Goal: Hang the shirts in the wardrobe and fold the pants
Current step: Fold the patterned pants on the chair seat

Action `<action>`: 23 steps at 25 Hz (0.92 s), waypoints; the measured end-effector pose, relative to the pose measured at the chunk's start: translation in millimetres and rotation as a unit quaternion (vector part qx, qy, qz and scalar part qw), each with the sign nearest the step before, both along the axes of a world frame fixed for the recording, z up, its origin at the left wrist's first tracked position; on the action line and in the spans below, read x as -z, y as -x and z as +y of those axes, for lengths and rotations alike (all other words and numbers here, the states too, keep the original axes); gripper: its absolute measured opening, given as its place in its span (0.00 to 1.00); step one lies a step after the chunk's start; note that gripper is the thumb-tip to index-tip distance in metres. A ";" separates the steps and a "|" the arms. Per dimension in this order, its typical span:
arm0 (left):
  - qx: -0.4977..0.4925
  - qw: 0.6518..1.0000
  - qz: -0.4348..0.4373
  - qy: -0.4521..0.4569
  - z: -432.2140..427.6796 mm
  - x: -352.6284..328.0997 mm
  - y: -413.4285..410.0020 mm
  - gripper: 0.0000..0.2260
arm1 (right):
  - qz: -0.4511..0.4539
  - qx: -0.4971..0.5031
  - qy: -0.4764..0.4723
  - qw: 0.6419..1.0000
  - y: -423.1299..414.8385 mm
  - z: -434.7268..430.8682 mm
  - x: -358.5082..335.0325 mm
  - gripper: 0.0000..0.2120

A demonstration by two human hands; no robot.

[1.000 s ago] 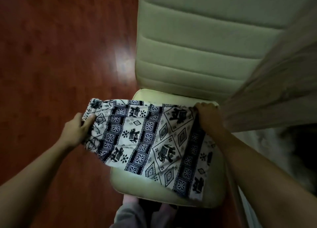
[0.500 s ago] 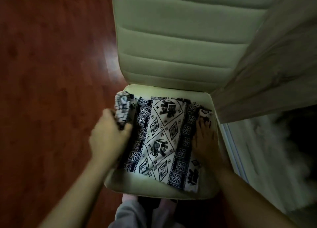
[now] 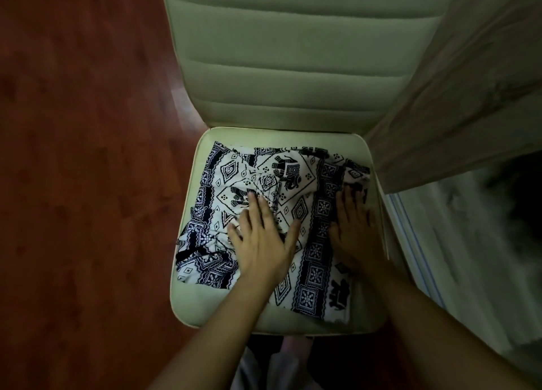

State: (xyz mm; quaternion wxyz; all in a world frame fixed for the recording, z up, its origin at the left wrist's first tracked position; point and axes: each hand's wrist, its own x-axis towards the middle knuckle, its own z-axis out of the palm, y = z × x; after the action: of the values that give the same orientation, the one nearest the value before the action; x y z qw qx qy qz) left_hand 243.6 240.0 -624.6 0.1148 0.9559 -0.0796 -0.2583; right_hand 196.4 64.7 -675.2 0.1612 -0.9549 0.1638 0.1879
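Left hand (image 3: 263,244) now flat on pants (image 3: 315,275)

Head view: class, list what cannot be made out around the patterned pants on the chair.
All in the head view:
1. Pants: the folds under the left hand and right hand are covered.
2. Chair: backrest top cut off by the upper edge.
3. Dark shape at right: blurred and dim, unidentifiable.
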 end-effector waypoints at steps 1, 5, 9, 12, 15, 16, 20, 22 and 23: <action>-0.013 0.999 -0.035 0.011 7.9 -9.1 -6.9 0.36 | -0.004 -0.001 0.000 1.000 2.2 1.4 -1.2 0.34; -0.164 0.977 -0.133 0.008 65.0 -22.9 -55.2 0.26 | -0.038 0.023 0.027 0.999 18.0 5.7 -8.0 0.35; -0.248 0.952 0.141 0.110 109.3 -6.8 -92.2 0.36 | -0.026 0.026 -0.005 0.999 24.0 7.5 -3.9 0.35; -0.289 0.921 0.194 0.174 108.3 -10.1 -99.8 0.32 | -0.048 0.064 -0.083 0.993 21.5 9.5 -6.8 0.32; -0.204 0.969 0.076 0.118 86.3 -31.9 -96.8 0.22 | -0.100 0.134 -0.223 0.960 14.9 6.1 -20.0 0.32; -0.146 0.987 0.001 0.068 73.0 -45.5 -89.5 0.18 | -0.110 0.182 -0.273 0.938 11.0 5.1 -29.7 0.31; -0.009 0.990 -0.143 -0.020 -10.2 -86.8 -30.9 0.16 | -0.097 0.364 -0.435 0.818 -11.4 0.6 -67.9 0.18; 0.011 0.996 -0.090 0.022 -54.6 -80.8 -2.3 0.19 | -0.102 0.365 -0.482 0.790 -18.2 -9.6 -75.0 0.23; 0.029 0.998 -0.041 0.041 -73.0 -72.5 12.0 0.20 | -0.101 0.363 -0.509 0.773 -20.7 -16.0 -77.5 0.29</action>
State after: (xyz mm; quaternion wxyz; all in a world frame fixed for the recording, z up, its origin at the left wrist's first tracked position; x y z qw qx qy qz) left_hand 231.7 167.0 -552.1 0.1429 0.9575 -0.1223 -0.2186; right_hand 217.1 48.7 -597.7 0.6960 -0.6159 0.3617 0.0739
